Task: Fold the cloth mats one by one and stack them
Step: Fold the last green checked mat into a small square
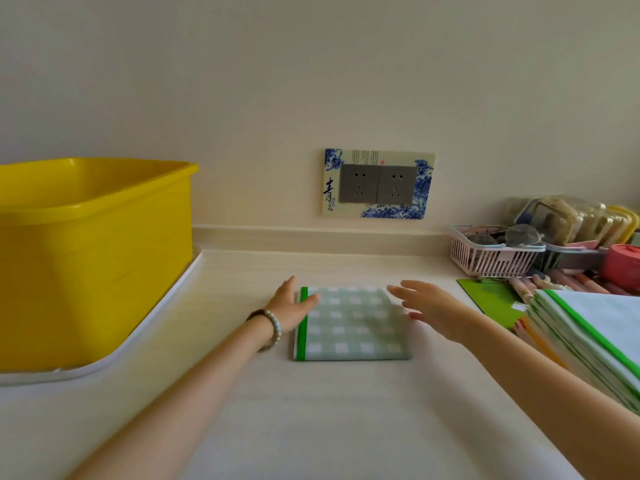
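A green-and-white checked cloth mat (353,323) with a bright green edge strip lies folded into a small rectangle in the middle of the white counter (311,420). My left hand (294,304), with a bead bracelet on the wrist, rests with straight fingers on the mat's left edge. Over the mat's right edge is my right hand (429,308), its fingers straight and spread, blurred; I cannot tell if it touches the cloth. A stack of several unfolded mats (588,344) with green and orange edges lies at the right.
A big yellow plastic tub (93,258) stands on a white tray (145,341) at the left. At the back right are a pink wire basket (491,254) of small items, packaged goods, a red container (621,266), pens and a green board (491,296). A double wall socket (377,184) faces me.
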Demonstrator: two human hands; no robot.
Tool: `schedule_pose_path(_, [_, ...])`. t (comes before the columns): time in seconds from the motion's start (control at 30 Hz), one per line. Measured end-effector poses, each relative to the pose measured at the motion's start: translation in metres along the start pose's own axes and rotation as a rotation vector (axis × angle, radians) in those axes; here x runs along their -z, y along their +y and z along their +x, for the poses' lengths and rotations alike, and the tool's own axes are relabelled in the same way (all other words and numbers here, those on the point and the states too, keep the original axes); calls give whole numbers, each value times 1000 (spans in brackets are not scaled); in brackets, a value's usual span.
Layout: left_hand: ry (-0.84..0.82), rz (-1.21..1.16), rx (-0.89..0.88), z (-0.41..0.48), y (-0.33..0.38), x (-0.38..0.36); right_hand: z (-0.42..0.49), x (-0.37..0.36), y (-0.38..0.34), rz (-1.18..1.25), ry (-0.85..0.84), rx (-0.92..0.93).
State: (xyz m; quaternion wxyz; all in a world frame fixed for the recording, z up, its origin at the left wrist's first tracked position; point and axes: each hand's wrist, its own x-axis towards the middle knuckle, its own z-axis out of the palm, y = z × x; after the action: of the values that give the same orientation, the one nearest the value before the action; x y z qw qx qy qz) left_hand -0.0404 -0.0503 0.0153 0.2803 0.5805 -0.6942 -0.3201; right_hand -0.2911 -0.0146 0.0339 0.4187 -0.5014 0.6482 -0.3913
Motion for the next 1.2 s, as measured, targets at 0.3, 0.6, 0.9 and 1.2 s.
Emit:
schedule_pose_path(0.3, [-151, -525, 360, -35, 15, 24, -22, -3, -8, 30, -27, -247])
schedule_pose_path(0.6, [-84, -466, 391, -51, 23, 11, -44, -21, -15, 83, 85, -268])
schedule_pose_path(0.9, [-36, -566, 240, -63, 50, -3, -76, 7, -33, 161, 125, -120])
schedule_pose_path(1.2, [-132, -794, 18, -70, 153, -32, -119, 132, -64, 176, 203, -1])
